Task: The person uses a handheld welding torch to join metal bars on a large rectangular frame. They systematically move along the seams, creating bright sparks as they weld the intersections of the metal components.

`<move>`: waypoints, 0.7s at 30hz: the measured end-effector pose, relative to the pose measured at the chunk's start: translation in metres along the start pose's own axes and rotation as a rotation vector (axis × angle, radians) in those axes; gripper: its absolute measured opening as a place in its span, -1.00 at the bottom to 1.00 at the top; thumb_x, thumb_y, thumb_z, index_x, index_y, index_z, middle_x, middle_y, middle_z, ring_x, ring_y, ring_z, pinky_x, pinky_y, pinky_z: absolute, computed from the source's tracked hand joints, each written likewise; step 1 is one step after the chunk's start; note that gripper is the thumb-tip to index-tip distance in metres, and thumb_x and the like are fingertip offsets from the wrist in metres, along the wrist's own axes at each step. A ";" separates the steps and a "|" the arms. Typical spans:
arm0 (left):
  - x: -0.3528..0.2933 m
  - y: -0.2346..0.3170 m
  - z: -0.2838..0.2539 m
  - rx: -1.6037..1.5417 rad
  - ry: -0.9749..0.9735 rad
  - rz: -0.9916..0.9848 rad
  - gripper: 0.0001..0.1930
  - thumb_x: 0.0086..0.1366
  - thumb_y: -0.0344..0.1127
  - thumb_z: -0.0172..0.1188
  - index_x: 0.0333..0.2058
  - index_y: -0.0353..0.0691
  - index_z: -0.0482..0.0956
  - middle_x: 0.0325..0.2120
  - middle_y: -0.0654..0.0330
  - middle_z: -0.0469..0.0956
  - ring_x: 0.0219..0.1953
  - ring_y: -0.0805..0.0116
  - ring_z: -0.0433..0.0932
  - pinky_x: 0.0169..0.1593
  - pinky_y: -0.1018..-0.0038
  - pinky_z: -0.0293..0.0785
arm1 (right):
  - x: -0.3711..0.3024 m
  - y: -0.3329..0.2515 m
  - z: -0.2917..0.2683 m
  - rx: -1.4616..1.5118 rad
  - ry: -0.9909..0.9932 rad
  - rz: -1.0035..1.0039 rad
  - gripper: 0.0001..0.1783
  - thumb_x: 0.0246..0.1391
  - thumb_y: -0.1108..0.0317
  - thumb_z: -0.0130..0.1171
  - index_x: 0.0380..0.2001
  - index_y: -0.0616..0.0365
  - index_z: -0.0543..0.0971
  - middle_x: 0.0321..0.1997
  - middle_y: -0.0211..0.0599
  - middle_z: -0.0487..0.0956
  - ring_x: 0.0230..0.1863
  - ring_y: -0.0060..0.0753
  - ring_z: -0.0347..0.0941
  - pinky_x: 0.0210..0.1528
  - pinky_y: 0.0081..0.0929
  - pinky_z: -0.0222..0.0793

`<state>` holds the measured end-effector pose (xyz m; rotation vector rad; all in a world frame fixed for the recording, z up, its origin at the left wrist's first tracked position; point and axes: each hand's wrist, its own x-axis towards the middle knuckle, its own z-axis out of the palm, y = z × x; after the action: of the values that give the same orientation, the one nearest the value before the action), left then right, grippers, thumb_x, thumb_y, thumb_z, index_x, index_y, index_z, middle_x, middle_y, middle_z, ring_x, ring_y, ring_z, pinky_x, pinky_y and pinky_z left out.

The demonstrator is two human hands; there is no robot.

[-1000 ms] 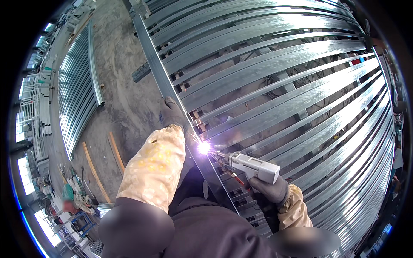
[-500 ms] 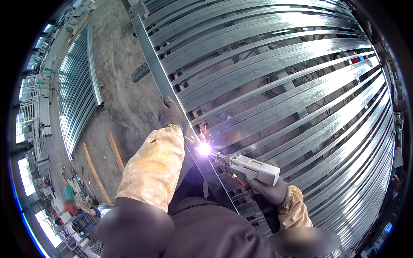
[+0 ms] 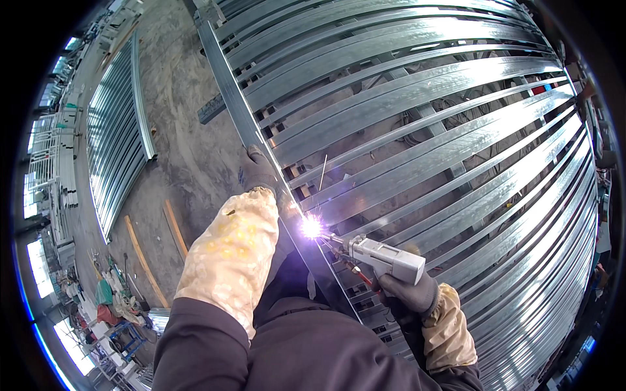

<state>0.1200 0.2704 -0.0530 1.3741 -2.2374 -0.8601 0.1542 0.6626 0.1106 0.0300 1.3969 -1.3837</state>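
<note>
**Bright arc (image 3: 311, 227) on the side rail (image 3: 229, 85)**

The gloved right hand (image 3: 411, 290) is wrapped firmly round the handle of a grey torch (image 3: 386, 256), its nozzle angled leftward to the glare where the rail meets the slats (image 3: 365, 193), presumably to reach that corner. Farther along, the gloved left hand (image 3: 259, 168) rests against the rail's left side, perhaps steadying the wearer or the metal; I can't tell whether its fingers curl round it.

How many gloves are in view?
2: the left glove is at the rail; the right glove is wrapped round the torch. Any others may be hidden.
</note>
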 end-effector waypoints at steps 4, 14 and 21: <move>0.001 -0.004 0.001 -0.032 0.020 0.009 -0.53 0.56 -0.07 -0.15 0.00 -0.44 0.49 -0.16 -0.29 0.61 -0.07 -0.28 0.57 0.03 0.06 0.46 | -0.001 0.002 0.000 0.006 -0.019 0.014 -0.50 0.24 0.34 0.19 0.23 0.19 0.44 -0.30 -0.33 0.63 -0.41 -0.58 0.53 -0.38 -0.58 0.46; 0.000 0.002 -0.003 0.062 -0.047 -0.071 -0.45 0.56 0.03 -0.20 0.14 -0.38 0.42 -0.01 -0.27 0.57 0.07 -0.29 0.52 0.13 0.05 0.46 | -0.008 0.002 0.000 -0.020 0.015 0.065 -0.47 0.23 0.37 0.18 0.26 0.20 0.41 -0.27 -0.33 0.64 -0.38 -0.58 0.52 -0.35 -0.59 0.45; 0.005 -0.016 0.013 -0.052 0.103 0.039 -0.53 0.56 -0.03 -0.16 -0.03 -0.38 0.50 -0.18 -0.27 0.61 -0.11 -0.27 0.57 -0.04 0.07 0.46 | -0.010 0.003 0.001 0.032 -0.007 -0.012 -0.44 0.24 0.36 0.17 0.29 0.20 0.39 -0.23 -0.30 0.66 -0.42 -0.62 0.50 -0.37 -0.60 0.44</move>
<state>0.1207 0.2644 -0.0740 1.3169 -2.1418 -0.8095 0.1607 0.6691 0.1153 0.0375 1.3710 -1.4144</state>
